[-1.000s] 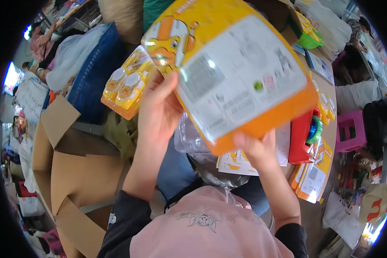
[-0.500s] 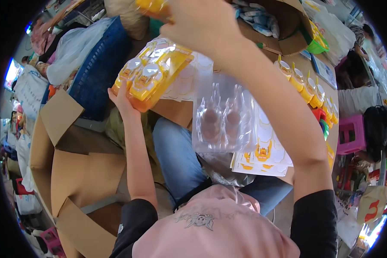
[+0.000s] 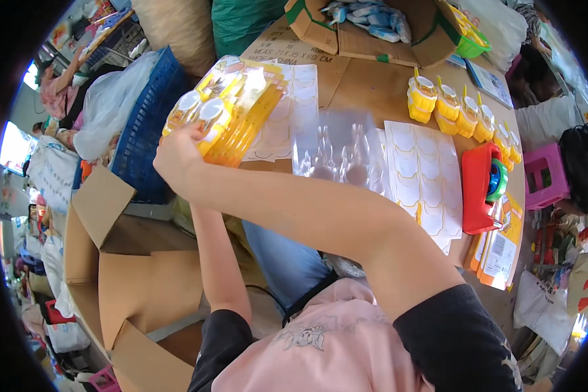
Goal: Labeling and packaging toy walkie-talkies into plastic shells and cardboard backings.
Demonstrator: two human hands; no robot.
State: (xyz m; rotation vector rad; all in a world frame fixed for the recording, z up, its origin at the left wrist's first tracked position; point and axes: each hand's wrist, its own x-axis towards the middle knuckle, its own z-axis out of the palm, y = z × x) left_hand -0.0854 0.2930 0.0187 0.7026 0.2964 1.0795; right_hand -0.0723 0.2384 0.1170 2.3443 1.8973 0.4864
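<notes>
A stack of yellow-orange blister packs [image 3: 235,111] with small bottle-shaped toys is tilted up over the left end of the brown table [image 3: 366,85]. My right hand [image 3: 176,153] reaches across my body and grips the stack's near-left end. My left forearm [image 3: 215,261] rises to the same spot; its hand is covered by my right wrist, still under the stack. Clear plastic blister shells [image 3: 336,153] lie just right of the stack.
White die-cut card sheets [image 3: 424,176], a row of yellow toys [image 3: 460,111], a red tape dispenser [image 3: 480,189] and orange backing cards [image 3: 500,251] lie on the right. A blue basket [image 3: 140,130] and open cardboard boxes [image 3: 111,281] stand at left, with a pink stool [image 3: 545,176] at right.
My right arm came down from overhead and crossed to the left onto the stack. The large orange pack it held up is no longer raised. The left arm stayed put.
</notes>
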